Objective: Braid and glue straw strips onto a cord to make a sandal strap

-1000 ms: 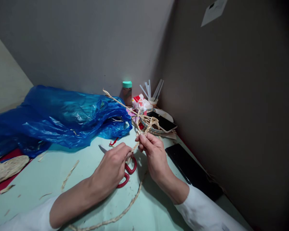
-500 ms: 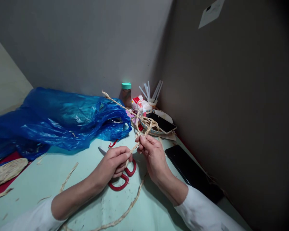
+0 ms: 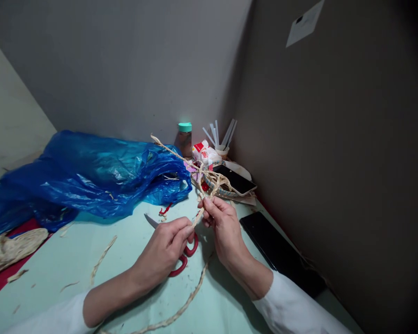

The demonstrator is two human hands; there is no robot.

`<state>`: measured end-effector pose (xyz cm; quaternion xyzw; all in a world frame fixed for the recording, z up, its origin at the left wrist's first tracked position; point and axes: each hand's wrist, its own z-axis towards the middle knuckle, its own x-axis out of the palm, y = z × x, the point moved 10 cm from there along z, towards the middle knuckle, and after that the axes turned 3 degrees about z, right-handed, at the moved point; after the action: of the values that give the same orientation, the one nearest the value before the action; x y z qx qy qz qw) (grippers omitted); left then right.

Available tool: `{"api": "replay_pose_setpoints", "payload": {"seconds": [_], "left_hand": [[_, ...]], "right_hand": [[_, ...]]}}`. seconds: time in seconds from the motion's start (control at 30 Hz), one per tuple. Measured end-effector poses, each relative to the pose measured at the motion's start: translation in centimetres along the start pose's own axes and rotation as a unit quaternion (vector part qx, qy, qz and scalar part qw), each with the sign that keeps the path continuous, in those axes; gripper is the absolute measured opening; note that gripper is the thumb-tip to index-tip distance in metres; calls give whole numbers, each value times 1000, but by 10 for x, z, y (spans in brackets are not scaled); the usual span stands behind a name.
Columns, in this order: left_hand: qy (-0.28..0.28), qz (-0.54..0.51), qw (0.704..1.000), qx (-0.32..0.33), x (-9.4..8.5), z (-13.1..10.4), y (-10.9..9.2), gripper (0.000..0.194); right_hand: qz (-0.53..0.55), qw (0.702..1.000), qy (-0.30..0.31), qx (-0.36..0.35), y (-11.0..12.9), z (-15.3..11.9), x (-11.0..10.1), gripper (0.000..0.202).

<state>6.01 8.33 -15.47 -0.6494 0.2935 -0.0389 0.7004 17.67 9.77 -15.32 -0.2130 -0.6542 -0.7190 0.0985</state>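
A pale twisted fibre cord (image 3: 198,217) stretches between my two hands above the table. My left hand (image 3: 170,248) pinches its lower part, fingers curled. My right hand (image 3: 223,227) grips it slightly higher, thumb against fingertips. Past my right hand the cord spreads into loose loops (image 3: 218,182), with one strand reaching up and left. Beneath my left hand lie scissors with red handles (image 3: 179,266), partly hidden by it. Another length of twisted cord (image 3: 191,297) curves over the table below my hands.
A crumpled blue plastic bag (image 3: 90,176) fills the left back. Behind the loops are a green-lidded jar (image 3: 185,139), a cup of white sticks (image 3: 222,149) and a phone (image 3: 235,179). A black phone-like object (image 3: 264,236) lies right. A woven piece (image 3: 17,248) is far left.
My left hand has moved slightly right and covers more of the scissors' handles. My right hand keeps its pinch on the cord. The whole view has shifted a little.
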Motion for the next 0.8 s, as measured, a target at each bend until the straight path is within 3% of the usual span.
{"api": "replay_pose_setpoints", "payload": {"seconds": [0.13,0.33,0.57,0.7,0.8], "left_hand": [[10,-11,1000,-17,-1,1,3,33],[2,1,1000,-14,-9,-2,0,33],[-19,102,993,55,-10,-1,-26,34],[-17,105,993,51,-10,-2,-26,34],[-26,92,995,41,-19,0,-23,32]], "right_hand": [[-28,999,15,-14,6,7,-2,29],[0,998,-54,-37,28,24,-31,33],[26,997,-51,-59,42,28,-32,29],[40,997,-40,-49,40,30,-32,26],[30,999,-13,-38,37,31,-27,26]]}}
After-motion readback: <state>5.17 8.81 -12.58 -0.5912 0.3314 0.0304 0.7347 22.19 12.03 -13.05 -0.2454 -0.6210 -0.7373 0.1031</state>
